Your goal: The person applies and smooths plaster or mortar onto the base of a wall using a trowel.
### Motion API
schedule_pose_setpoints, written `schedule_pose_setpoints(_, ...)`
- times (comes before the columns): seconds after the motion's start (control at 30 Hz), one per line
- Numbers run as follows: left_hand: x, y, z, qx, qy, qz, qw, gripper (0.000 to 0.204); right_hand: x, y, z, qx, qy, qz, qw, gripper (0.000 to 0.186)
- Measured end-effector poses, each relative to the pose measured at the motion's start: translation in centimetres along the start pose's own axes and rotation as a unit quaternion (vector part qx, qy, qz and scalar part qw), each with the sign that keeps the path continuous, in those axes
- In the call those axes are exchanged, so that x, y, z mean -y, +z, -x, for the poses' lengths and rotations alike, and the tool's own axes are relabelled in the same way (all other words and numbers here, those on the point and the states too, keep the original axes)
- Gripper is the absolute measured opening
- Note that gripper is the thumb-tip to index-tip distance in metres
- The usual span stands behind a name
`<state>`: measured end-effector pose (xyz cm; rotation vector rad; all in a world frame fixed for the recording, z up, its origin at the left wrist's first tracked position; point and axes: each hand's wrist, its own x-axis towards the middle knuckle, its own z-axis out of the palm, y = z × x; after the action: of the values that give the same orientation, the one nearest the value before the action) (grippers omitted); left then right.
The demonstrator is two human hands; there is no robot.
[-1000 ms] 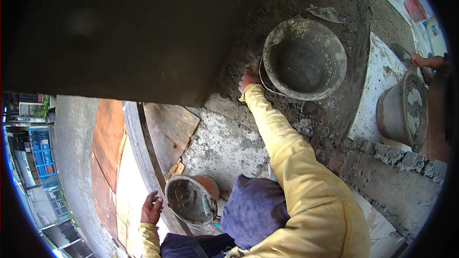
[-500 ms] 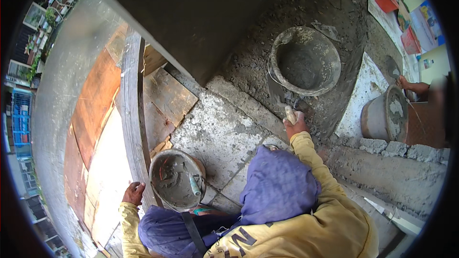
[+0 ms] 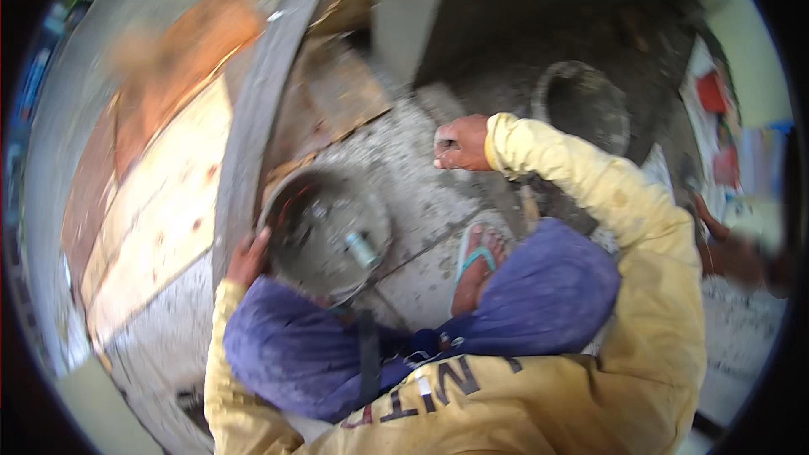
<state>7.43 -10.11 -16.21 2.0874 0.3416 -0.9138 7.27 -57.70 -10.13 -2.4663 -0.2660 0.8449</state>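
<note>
My left hand point(image 3: 246, 259) is at the near left rim of a bucket point(image 3: 268, 202) of wet grey mortar, its fingers closed on the edge, though motion blurs them. In that mortar lies a tool with a pale green handle point(image 3: 362, 249); its blade is hidden. My right hand point(image 3: 462, 143) hovers over the mortar-splashed floor, between this bucket and a second one. Its fingers are loosely curled, with a gap between thumb and fingers and nothing visible in them. A pale wooden tool handle point(image 3: 529, 204) sits beyond my right knee.
The second mortar-crusted bucket point(image 3: 628, 122) stands at the far right. A timber beam point(image 3: 246, 139) runs along the left, with boards point(image 3: 181, 168) beyond it. A grey column point(image 3: 406, 17) rises ahead. Another person's arm point(image 3: 716, 240) shows at the right edge. My sandalled foot point(image 3: 482, 265) is between the knees.
My right hand has let go of the wooden-handled tool and moved left. My left hand has come to the near bucket's rim. The view has shifted, and this bucket looks larger.
</note>
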Motion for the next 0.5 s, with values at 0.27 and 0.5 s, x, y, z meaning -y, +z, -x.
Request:
schedule_pose_setpoints(0.27,-5.4,3.8,2.9,0.066,0.071,0.151,0.984,0.033,11.2,9.2,-7.0,0.226,0.006,0.151,0.962,0.054)
schedule_pose_setpoints(0.5,-7.1,4.8,3.4,0.105,0.064,0.202,0.972,0.026,9.9,13.7,-6.5,0.325,-0.119,0.423,0.837,0.032)
